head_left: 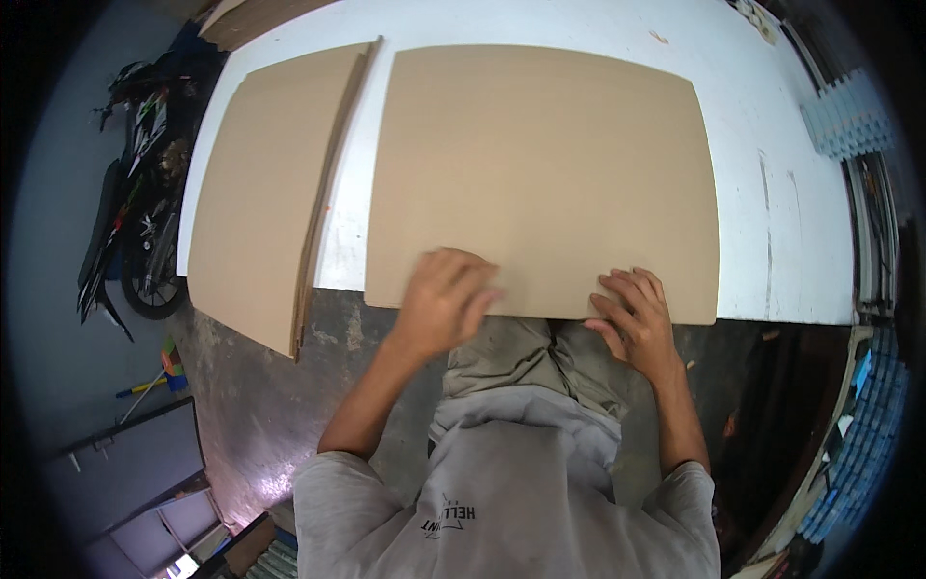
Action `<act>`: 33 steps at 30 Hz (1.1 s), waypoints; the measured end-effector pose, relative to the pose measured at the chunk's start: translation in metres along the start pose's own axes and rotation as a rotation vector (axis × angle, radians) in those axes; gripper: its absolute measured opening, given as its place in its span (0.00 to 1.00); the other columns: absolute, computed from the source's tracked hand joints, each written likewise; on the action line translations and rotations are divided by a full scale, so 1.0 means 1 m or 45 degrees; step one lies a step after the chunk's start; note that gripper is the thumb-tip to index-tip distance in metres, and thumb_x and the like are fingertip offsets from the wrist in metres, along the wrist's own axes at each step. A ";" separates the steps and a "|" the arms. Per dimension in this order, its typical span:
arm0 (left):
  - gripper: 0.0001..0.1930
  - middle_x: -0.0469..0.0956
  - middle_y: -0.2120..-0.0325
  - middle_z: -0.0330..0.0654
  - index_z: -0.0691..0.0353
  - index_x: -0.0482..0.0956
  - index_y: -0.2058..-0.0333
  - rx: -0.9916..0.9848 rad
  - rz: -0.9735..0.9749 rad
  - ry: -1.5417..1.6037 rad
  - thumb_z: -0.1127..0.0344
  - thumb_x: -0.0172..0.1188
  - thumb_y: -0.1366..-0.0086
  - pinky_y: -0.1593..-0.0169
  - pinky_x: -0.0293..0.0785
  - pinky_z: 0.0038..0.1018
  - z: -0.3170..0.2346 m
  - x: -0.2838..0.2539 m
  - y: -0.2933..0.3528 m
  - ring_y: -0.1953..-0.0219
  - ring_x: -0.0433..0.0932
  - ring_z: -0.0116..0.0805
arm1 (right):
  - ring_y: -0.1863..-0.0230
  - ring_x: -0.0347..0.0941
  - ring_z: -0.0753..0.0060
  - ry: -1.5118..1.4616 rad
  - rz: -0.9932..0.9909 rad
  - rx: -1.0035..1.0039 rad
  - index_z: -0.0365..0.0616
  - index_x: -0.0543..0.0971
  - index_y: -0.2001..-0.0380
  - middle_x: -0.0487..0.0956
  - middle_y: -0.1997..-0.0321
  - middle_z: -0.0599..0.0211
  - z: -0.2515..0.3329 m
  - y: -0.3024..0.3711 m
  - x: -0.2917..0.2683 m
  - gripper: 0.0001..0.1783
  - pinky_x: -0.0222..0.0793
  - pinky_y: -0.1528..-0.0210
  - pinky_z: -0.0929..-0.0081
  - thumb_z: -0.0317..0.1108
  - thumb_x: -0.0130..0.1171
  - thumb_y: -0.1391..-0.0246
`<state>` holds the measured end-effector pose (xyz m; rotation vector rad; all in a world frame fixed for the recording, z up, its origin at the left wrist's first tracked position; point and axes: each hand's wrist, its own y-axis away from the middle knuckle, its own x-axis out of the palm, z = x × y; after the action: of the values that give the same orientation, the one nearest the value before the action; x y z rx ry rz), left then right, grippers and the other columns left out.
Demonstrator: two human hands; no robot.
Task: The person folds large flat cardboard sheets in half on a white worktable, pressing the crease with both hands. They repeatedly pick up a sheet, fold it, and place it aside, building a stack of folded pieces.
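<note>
A large flat cardboard sheet (540,174) lies on the white table, its near edge running along the table's front edge. My left hand (446,299) is over the sheet's near left part, fingers bent and smeared by motion; nothing shows in it. Near the sheet's front right, my right hand (637,317) rests its spread fingertips on the cardboard, with the thumb apart at the near edge. To the left lies a stack of cardboard sheets (275,183), reaching past the table's front edge.
The white table (772,222) extends to the right of the sheet. More cardboard (256,21) lies at the far left. A motorcycle (149,203) stands left of the table. Stacked light-blue items (849,114) are at the right edge. A broom (172,365) leans at the lower left.
</note>
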<state>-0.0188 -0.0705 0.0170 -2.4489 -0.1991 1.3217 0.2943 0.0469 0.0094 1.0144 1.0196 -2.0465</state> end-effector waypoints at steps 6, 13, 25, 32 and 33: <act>0.16 0.83 0.58 0.40 0.58 0.88 0.57 0.138 0.055 0.009 0.63 0.77 0.45 0.47 0.75 0.40 -0.033 0.042 -0.006 0.52 0.81 0.44 | 0.37 0.77 0.52 0.033 -0.023 0.024 0.44 0.86 0.55 0.82 0.42 0.59 -0.001 0.012 0.010 0.20 0.73 0.36 0.47 0.32 0.76 0.53; 0.16 0.84 0.58 0.40 0.58 0.88 0.58 0.113 0.074 -0.025 0.61 0.77 0.45 0.48 0.75 0.39 -0.033 0.047 -0.001 0.53 0.81 0.43 | 0.37 0.77 0.52 0.018 -0.039 0.067 0.43 0.86 0.57 0.83 0.43 0.58 0.002 0.014 0.013 0.16 0.75 0.38 0.49 0.30 0.75 0.51; 0.10 0.84 0.56 0.40 0.57 0.88 0.61 0.043 0.142 -0.052 0.65 0.74 0.42 0.41 0.69 0.46 -0.042 0.043 -0.002 0.49 0.80 0.44 | 0.37 0.77 0.51 -0.075 -0.017 0.207 0.43 0.88 0.62 0.84 0.44 0.59 0.012 0.006 0.006 0.13 0.73 0.37 0.47 0.24 0.75 0.54; 0.12 0.83 0.55 0.39 0.55 0.88 0.59 -0.005 0.186 -0.031 0.65 0.74 0.42 0.40 0.67 0.45 -0.043 0.040 -0.003 0.50 0.79 0.42 | 0.37 0.77 0.52 -0.145 -0.001 0.285 0.42 0.88 0.62 0.83 0.41 0.59 0.013 0.007 0.006 0.13 0.72 0.35 0.47 0.24 0.75 0.53; 0.12 0.83 0.55 0.38 0.55 0.88 0.59 0.005 0.174 -0.052 0.65 0.74 0.43 0.41 0.67 0.45 -0.043 0.041 -0.003 0.51 0.79 0.42 | 0.37 0.77 0.52 -0.085 -0.007 0.251 0.42 0.87 0.63 0.83 0.43 0.59 0.013 0.007 0.008 0.11 0.72 0.36 0.47 0.25 0.74 0.53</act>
<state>0.0401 -0.0665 0.0077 -2.4716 -0.0396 1.4273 0.2913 0.0308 0.0055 1.0346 0.7994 -2.2028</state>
